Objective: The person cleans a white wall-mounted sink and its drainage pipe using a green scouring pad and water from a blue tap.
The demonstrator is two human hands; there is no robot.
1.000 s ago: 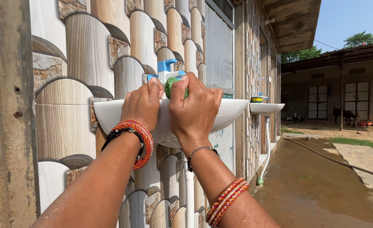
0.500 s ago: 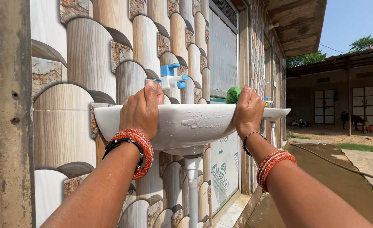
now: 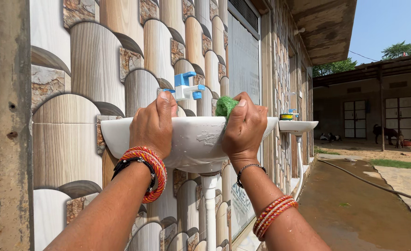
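Green scrubber (image 3: 225, 106) pinched under right hand (image 3: 243, 128) on white basin (image 3: 194, 142) rim, left hand (image 3: 153, 124) clasped over rim beside it

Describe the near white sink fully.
The sink is a white, glossy, ceramic-looking basin, fixed to the tiled wall and seen from below its rim. Its rounded underside narrows to a white drain pipe running down. Soapy foam and water drops streak the front. A blue and white tap stands above its back edge. The left hand grips the front rim; the right hand presses a green scrubber onto the rim.
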